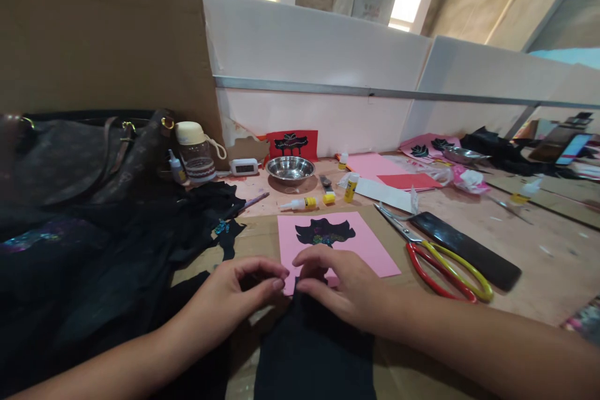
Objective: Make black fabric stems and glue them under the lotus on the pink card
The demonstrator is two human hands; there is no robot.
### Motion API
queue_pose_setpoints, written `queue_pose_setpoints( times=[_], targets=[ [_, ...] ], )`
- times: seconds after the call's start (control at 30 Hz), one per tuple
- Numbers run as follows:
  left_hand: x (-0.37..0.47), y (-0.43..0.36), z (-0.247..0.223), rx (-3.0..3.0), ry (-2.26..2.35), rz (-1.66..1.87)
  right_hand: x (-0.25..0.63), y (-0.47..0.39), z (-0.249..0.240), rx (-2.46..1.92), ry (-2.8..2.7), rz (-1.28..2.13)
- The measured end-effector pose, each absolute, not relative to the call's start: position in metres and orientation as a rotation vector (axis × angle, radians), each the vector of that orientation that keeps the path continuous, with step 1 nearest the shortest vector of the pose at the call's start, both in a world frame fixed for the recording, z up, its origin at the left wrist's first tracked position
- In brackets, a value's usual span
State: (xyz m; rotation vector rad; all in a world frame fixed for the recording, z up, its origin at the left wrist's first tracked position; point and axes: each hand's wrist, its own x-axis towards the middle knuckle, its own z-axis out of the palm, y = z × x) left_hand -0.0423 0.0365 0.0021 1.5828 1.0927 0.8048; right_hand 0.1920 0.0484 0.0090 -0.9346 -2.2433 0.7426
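Note:
Pink paper (375, 256) lies before me with a black cut-out (307, 232) on it, scalloped along its edge and dotted with coloured glitter. My left hand (248, 287) is over the paper's near left corner, thumb and fingertips pinched together; whatever is between them is too small to name. Close beside it, my right hand (340, 284) curls its fingers and thumb about the narrow top end of a black cloth (314, 350), which hangs down towards me. Its other fingers are partly hidden. Scissors (417, 239) with red and yellow handles lie to the right.
Cardboard (206, 262) lies under the work. Behind stand a steel bowl (290, 169), a glue bottle (302, 203), a small digital clock (244, 167) and a cream-lidded bottle (194, 153). A black phone-like slab (464, 250) is by the scissors. Black fabric (94, 275) and a handbag (70, 162) fill the left.

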Motion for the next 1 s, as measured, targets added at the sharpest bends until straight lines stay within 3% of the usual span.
queue_pose_setpoints(
  times=[0.7,1.0],
  targets=[
    [-0.041,0.043,0.006,1.463,1.164,0.799,0.196,0.037,0.011,-0.854,-2.137,0.792],
    [-0.040,0.033,0.010,1.610,1.182,0.811,0.195,0.040,0.004,-1.019,-2.014,1.038]
  ],
)
